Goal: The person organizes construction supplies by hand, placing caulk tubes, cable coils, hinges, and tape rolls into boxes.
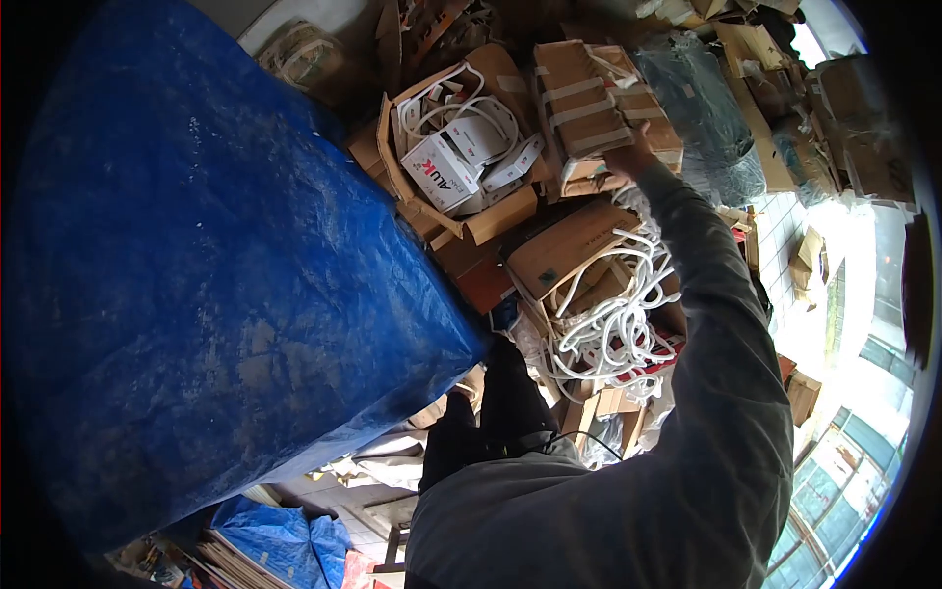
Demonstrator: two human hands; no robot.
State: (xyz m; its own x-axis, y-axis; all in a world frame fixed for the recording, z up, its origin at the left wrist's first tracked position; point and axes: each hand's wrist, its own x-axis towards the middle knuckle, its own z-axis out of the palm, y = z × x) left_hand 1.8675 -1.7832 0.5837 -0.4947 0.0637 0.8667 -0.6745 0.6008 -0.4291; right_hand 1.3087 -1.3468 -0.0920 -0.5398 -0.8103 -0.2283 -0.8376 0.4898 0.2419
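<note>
head view: one arm in a grey sleeve is extended from lower centre up to the upper centre-right of the frame. it is taken as the right arm, though that cannot be confirmed from this angle. the right hand is placed on the lower right corner of a strapped cardboard bundle. contact is seen, but the fingers are hidden behind the edge, so it cannot be told whether the bundle is gripped or only touched.

the bundle is a flat stack of folded cardboard bound with pale straps. its long axis runs roughly top to bottom in the frame, tilted slightly; the hand is at its near, lower end, so the rest of the bundle lies up and left of the hand.

the left hand is not seen anywhere in the frame; its state is not shown.

nearby: an open box of white packaging and cord is seen just left of the bundle. below the hand, a tangle of white cord is draped over more cartons. a dark plastic-wrapped load sits just right of the bundle. a blue tarp fills the left half of the frame.
</note>
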